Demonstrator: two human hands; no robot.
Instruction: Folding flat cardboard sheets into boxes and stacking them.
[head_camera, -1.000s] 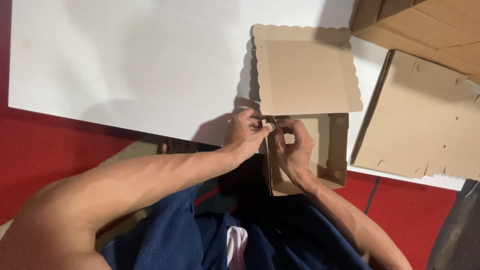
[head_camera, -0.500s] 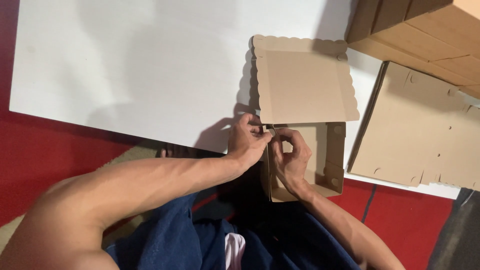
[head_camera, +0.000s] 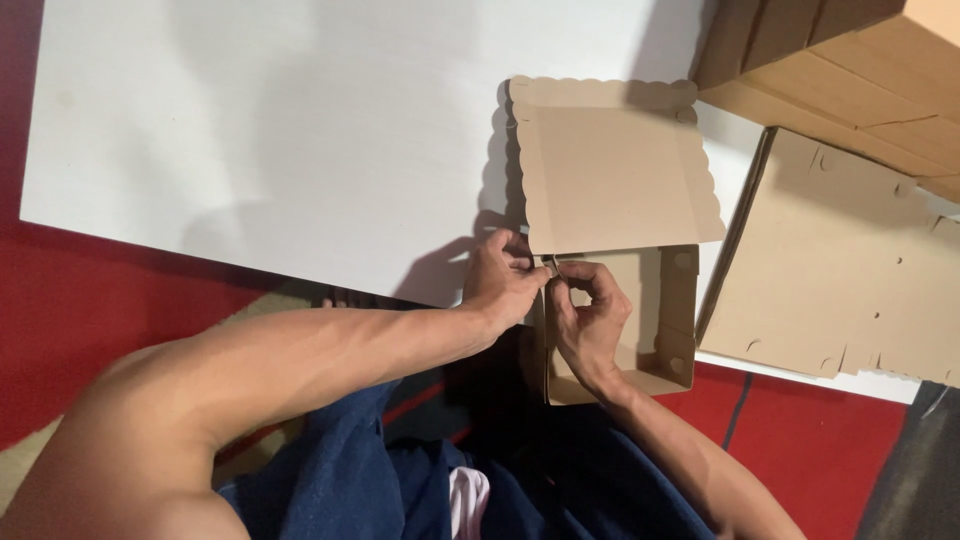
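I have both hands, left (head_camera: 508, 280) and right (head_camera: 590, 315), pinching the near-left corner of the brown cardboard box (head_camera: 640, 320) at the white desk (head_camera: 250, 140) edge; a hard pinch could tear that corner tab, I judge. Flat cardboard sheets (head_camera: 840, 270) crowd the right, open room lies left

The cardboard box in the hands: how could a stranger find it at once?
Start at the big white board. At its near right edge sits a brown cardboard box, both hands pinching its left corner. Unlike the flat sheets beside it, it has raised walls and a scalloped open lid.
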